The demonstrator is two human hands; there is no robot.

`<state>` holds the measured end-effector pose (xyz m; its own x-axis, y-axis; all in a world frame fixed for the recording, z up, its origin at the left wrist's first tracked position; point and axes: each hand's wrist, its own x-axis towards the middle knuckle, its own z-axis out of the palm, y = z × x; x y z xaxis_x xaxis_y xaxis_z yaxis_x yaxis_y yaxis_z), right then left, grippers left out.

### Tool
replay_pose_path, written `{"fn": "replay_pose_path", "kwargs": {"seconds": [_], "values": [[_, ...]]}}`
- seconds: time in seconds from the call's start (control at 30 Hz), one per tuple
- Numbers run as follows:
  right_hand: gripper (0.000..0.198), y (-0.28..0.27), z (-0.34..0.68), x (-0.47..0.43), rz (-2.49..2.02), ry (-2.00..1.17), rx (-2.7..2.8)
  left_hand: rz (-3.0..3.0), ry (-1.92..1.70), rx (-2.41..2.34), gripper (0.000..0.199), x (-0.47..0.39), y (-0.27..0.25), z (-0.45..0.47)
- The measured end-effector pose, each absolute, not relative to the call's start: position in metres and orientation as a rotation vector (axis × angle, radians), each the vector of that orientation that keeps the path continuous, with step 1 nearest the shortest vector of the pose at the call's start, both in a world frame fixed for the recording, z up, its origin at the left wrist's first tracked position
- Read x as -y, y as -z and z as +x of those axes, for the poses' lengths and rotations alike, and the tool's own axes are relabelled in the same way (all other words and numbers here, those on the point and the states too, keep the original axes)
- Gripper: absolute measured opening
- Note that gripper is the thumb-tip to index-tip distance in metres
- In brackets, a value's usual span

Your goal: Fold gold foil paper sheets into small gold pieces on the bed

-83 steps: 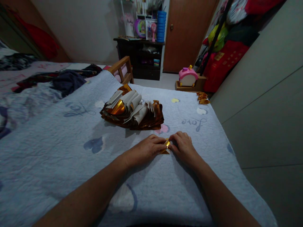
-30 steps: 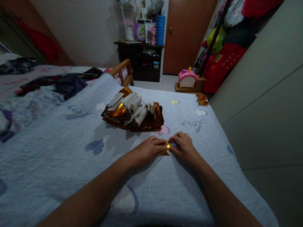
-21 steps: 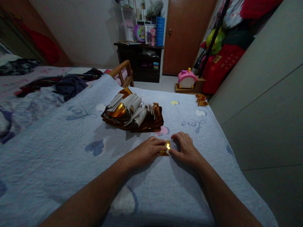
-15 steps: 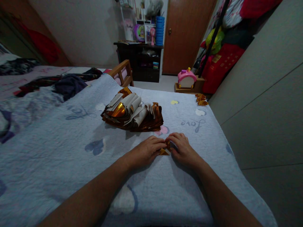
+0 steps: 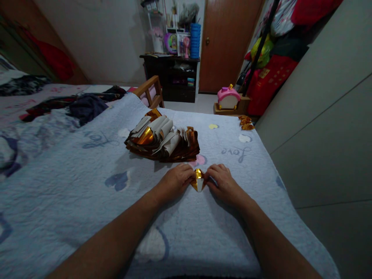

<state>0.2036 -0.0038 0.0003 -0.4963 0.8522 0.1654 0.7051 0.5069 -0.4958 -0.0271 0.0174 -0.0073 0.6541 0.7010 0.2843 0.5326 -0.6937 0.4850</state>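
A small folded piece of gold foil paper [image 5: 198, 179] shows its shiny gold face and a white patch. My left hand [image 5: 178, 179] pinches its left side, and my right hand [image 5: 222, 182] grips the right side, so the paper spans the gap between them just above the bedspread. Beyond my left hand lies a thick stack of gold foil paper [image 5: 162, 135], its sheets fanned and curled with white backs showing. Several folded gold pieces [image 5: 246, 123] sit together at the far right corner of the bed.
A pale blue bedspread [image 5: 72, 209] covers the bed. Dark clothes [image 5: 87, 106] lie at the left. A wooden chair [image 5: 151, 93] and a dark cabinet [image 5: 180, 85] stand past the far edge. A pink toy [image 5: 228, 97] stands near the door, and a pale panel [image 5: 319, 135] rises along the right.
My hands have moved slightly apart. The gold paper between them has turned and opened out, showing more of its gold face and a white patch.
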Motion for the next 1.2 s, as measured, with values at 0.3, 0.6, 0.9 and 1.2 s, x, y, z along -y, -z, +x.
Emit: {"fn": "replay_pose_path", "kwargs": {"seconds": [0.3, 0.6, 0.9, 1.2], "values": [[0.011, 0.01, 0.197, 0.0, -1.333, -0.517, 2.274, 2.55, -0.627, -0.884, 0.016, -0.017, 0.007, -0.028], [0.013, 0.0, 0.195, 0.005, -1.259, -0.515, 2.397, 2.407, -0.488, -0.82, 0.024, -0.013, -0.011, -0.034], [0.013, -0.008, 0.194, 0.01, -1.224, -0.551, 2.399, 2.421, -0.487, -0.894, 0.021, -0.013, -0.008, -0.033], [0.017, 0.004, 0.195, 0.006, -1.201, -0.534, 2.391, 2.421, -0.611, -0.93, 0.006, -0.017, 0.004, -0.031]]}}
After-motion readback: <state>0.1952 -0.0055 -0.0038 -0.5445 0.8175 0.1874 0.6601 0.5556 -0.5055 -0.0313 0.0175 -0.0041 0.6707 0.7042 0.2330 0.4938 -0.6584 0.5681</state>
